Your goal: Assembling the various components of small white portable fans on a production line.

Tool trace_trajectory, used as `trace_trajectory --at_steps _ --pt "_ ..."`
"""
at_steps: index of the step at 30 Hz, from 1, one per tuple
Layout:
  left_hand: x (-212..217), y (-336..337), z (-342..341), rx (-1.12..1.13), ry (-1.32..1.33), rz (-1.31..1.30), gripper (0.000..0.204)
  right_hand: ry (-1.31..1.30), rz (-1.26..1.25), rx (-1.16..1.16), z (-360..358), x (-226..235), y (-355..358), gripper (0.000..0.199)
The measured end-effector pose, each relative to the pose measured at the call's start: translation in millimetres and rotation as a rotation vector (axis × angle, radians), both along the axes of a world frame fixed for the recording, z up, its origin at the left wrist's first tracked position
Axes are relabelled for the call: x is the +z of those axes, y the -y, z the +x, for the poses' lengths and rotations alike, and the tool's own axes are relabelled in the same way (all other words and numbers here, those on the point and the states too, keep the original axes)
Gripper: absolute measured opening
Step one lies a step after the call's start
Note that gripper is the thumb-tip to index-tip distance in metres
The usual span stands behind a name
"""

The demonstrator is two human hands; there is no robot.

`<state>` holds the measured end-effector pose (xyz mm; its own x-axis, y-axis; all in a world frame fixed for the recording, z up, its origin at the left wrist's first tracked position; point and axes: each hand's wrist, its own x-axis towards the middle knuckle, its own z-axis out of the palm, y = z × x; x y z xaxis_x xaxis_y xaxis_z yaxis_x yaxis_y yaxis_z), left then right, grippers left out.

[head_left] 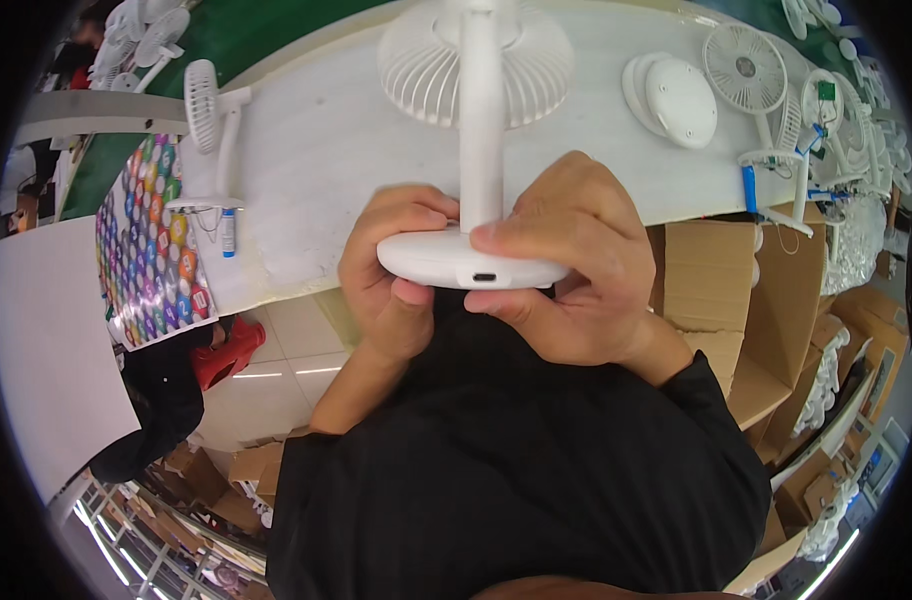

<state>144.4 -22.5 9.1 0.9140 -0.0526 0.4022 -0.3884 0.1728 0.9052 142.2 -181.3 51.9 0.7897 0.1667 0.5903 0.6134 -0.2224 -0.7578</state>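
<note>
Between my hands is a white desk fan (483, 150), its round base toward me and its caged head at the far end of the stem. A small dark port shows in the rim of the base. My left hand (391, 265) grips the base's left side, fingers over the top and thumb beneath. On the right, my right hand (586, 260) pinches the base, with a finger near the foot of the stem and the thumb under the rim. The underside of the base is hidden.
A white worktable (316, 150) spans the view. At its left stands another fan (216, 150) with a blue cell hanging below, beside a colourful patterned sheet (161, 245). White round bases (671, 100) and several part-built fans (766, 90) sit at right. Open cardboard box (711, 285) lies right of me.
</note>
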Motion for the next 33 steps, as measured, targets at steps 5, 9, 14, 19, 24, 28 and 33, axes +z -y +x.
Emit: trace_trajectory --at_steps 5,9,14,19,24,28,33 --pt "22 9 15 -0.051 -0.416 -0.717 0.038 0.27 0.085 -0.034 9 -4 -15 0.033" --pt "35 2 52 -0.003 -0.203 -0.641 0.038 0.17 0.196 -0.052 5 -4 -35 0.034" --pt "47 -13 59 0.166 0.189 -0.346 0.039 -0.055 0.177 -0.004 -12 6 -25 0.041" --pt "64 -11 37 0.137 0.396 -0.131 0.04 -0.778 0.491 0.372 -18 22 -19 0.052" --pt "63 -4 13 0.179 0.394 -0.023 0.044 -1.07 0.694 0.596 -18 25 -25 0.064" --pt "64 -6 5 0.21 0.383 0.153 0.041 -1.071 0.695 0.626 -23 18 -24 0.07" --pt "71 -2 24 0.331 0.219 0.066 0.037 -0.811 0.695 0.648 -14 1 -34 0.076"
